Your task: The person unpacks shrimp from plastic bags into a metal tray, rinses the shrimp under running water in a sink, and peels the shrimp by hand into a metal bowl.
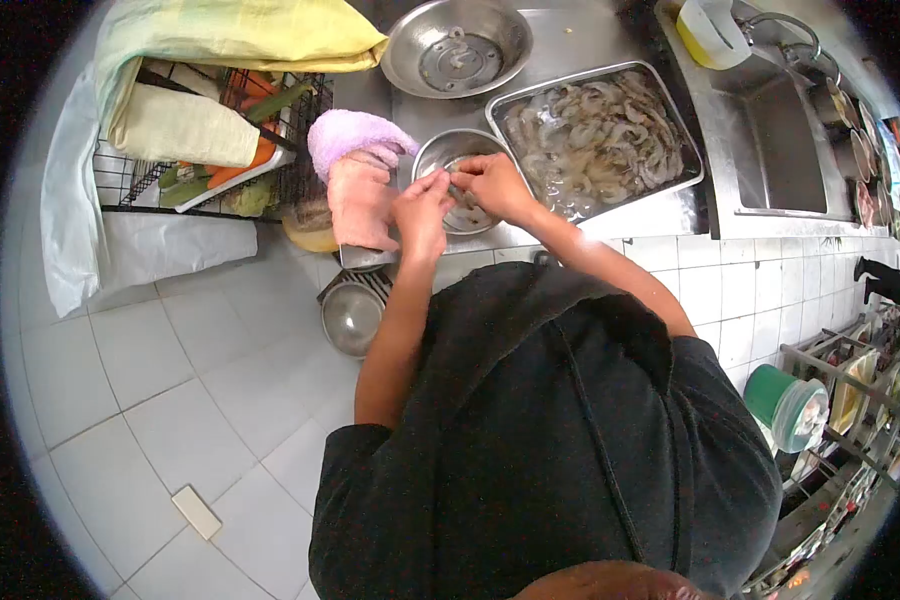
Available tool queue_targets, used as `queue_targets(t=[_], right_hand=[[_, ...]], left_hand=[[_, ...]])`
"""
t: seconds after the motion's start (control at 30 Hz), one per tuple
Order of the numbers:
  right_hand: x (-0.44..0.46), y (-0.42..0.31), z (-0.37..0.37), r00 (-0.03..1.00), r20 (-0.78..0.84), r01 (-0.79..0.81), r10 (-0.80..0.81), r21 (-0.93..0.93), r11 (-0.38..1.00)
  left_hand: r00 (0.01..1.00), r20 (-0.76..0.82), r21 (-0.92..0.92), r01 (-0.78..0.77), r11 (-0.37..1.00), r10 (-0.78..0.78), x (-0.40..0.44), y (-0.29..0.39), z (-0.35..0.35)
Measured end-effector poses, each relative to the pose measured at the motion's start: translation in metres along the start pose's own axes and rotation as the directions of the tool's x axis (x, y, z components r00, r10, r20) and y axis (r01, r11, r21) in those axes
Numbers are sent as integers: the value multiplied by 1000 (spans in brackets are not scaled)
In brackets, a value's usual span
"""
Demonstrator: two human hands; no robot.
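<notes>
My left hand (pixel 422 207) and my right hand (pixel 495 186) meet over a small steel bowl (pixel 426 152). Their fingertips pinch together on a small pale piece, which looks like a shrimp and is mostly covered by the fingers. Pale shrimp pieces (pixel 464 216) lie inside the bowl below. To the right of it, a rectangular metal tray (pixel 694 170) holds many raw grey shrimp (pixel 610 135) in some liquid. Behind stands a wide steel bowl (pixel 402 62) with a strainer-like bottom and a few pale bits in it.
Purple and pink towels (pixel 358 200) lie left of the small bowl. Farther left is a wire rack (pixel 120 185) with vegetables, partly under cloths. A sink (pixel 785 140) and yellow jug (pixel 708 35) are at right. Below the counter's edge sits another steel bowl (pixel 353 318).
</notes>
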State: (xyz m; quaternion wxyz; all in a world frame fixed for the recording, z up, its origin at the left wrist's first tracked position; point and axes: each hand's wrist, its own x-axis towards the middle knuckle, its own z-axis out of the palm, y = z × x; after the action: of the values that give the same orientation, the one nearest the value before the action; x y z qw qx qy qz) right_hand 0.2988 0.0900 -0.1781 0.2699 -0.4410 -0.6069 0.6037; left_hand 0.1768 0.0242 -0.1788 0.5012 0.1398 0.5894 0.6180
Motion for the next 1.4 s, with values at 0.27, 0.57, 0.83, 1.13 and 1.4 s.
queue_targets(t=[0.27, 0.57, 0.83, 1.13, 1.4], right_hand=[[-2, 7, 2, 791, -27, 456, -612, -640, 618], [-7, 2, 16, 779, 91, 430, -620, -798, 423], [7, 2, 17, 788, 39, 418, -615, -767, 487], [11, -7, -13, 737, 258, 632, -624, -590, 502], [8, -8, -13, 750, 251, 595, -612, -660, 459]], left_hand=[[1000, 23, -232, -5, 973, 10, -7, -11, 26], [1000, -12, -299, 15, 954, -19, -4, -20, 30], [993, -23, -179, -120, 977, 118, 11, -24, 25], [991, 113, -170, -54, 984, 74, 7, 2, 12], [937, 346, -158, 107, 982, -46, 17, 1, 3]])
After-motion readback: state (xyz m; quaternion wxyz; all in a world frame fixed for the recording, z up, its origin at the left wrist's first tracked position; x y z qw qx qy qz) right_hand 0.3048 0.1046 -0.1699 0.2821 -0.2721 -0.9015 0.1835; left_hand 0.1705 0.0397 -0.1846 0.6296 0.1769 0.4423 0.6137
